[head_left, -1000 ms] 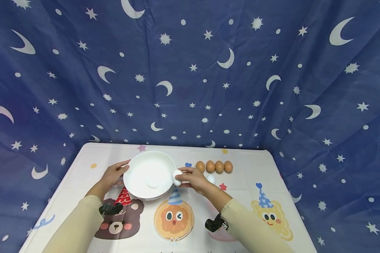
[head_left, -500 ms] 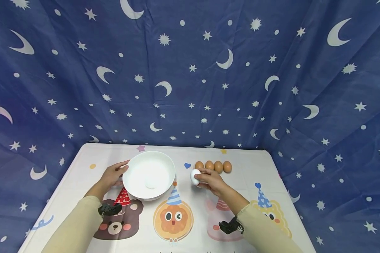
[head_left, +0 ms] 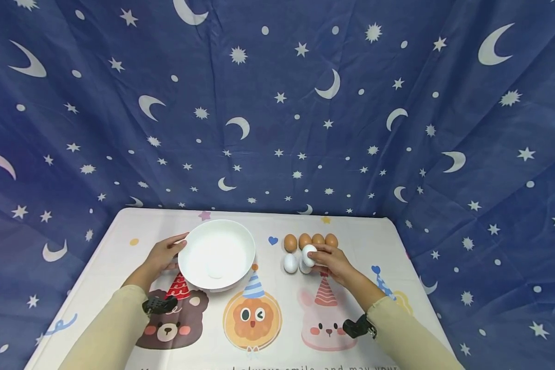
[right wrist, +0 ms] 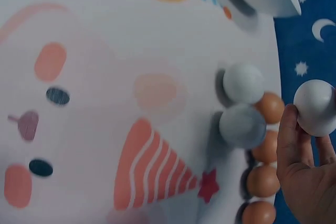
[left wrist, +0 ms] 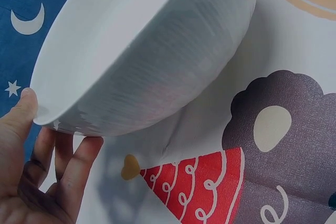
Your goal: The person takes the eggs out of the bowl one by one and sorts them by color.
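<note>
My left hand [head_left: 159, 258] grips the edge of a large white bowl [head_left: 195, 247]. In the left wrist view the thumb lies on the rim and curled fingers support the outer wall from below. A white egg [head_left: 309, 254] is held between the thumb and fingers of my right hand [head_left: 336, 265]. In the right wrist view that egg [right wrist: 316, 107] is raised at the fingertips. Below it on the table stand two more white eggs, one on the left [head_left: 290, 263] and one [head_left: 304, 267] partly covered by the held egg in the head view.
Several brown eggs [head_left: 290, 243] form a row just behind the white ones. A cartoon-printed cloth [head_left: 189, 359] covers the table. Behind its far edge hangs a blue curtain [head_left: 259, 103] with moons and stars.
My right hand has carried the white egg from the bowl's right rim rightward to the other eggs. Two white eggs on the table now show. The left hand stays on the bowl.
</note>
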Motion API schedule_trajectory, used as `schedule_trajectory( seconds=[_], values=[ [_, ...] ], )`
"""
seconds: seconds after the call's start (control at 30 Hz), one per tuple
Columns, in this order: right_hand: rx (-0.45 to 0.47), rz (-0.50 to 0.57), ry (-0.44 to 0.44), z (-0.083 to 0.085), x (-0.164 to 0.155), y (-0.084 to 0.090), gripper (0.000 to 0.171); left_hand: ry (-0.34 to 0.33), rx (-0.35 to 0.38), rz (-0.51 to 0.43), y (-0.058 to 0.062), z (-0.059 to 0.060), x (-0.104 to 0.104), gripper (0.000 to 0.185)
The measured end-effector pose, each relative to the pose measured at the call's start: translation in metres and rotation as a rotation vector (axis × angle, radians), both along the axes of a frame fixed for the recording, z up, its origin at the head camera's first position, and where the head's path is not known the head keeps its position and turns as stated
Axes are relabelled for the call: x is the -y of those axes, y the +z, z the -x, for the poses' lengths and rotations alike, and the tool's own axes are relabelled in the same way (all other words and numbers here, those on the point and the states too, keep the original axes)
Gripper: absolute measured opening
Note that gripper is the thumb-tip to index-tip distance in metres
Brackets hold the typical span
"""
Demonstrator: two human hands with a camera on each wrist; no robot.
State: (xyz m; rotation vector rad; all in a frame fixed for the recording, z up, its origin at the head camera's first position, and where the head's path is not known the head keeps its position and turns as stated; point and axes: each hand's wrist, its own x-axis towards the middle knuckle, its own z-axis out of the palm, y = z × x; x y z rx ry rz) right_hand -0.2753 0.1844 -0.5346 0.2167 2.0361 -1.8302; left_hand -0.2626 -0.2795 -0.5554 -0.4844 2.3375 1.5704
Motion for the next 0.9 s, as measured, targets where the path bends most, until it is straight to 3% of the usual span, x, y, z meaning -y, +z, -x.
schedule_trajectory(
  seconds=[0.27,0.43,0.9],
  values=[
    [0.035,-0.016,-0.088,0.007,-0.020,-0.021,0.057,0.006,0.002,-0.010,-0.001,0.000,0.000,0.059],
    [0.025,-0.053,-0.100,0.006,-0.028,-0.033,0.059,0.001,-0.002,-0.018,-0.001,-0.002,0.001,0.060],
    [0.103,-0.095,-0.186,0.004,-0.035,-0.048,0.057,0.004,-0.025,-0.016,0.000,-0.005,0.000,0.060]
  ],
)
